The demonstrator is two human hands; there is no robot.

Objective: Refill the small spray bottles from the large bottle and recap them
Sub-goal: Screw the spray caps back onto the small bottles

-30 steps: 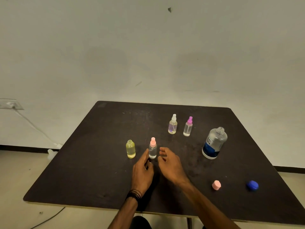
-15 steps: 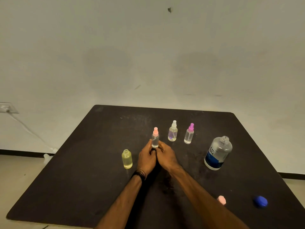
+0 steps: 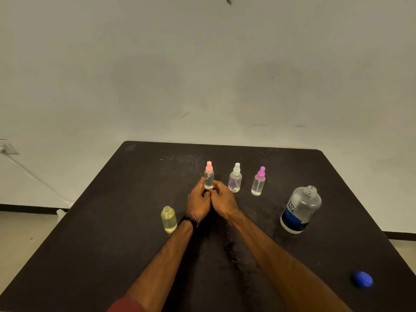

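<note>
Black tabletop (image 3: 112,233) against scuffed pale wall (image 3: 202,75); both hands (image 3: 198,202) (image 3: 224,201) seemingly pinching the upright pink-capped spray bottle (image 3: 209,176); wall socket (image 3: 7,147) far left.

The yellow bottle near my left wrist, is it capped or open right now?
Open. The yellow bottle stands upright with its bare threaded mouth showing and no spray head on it, unlike the three capped bottles behind.
</note>
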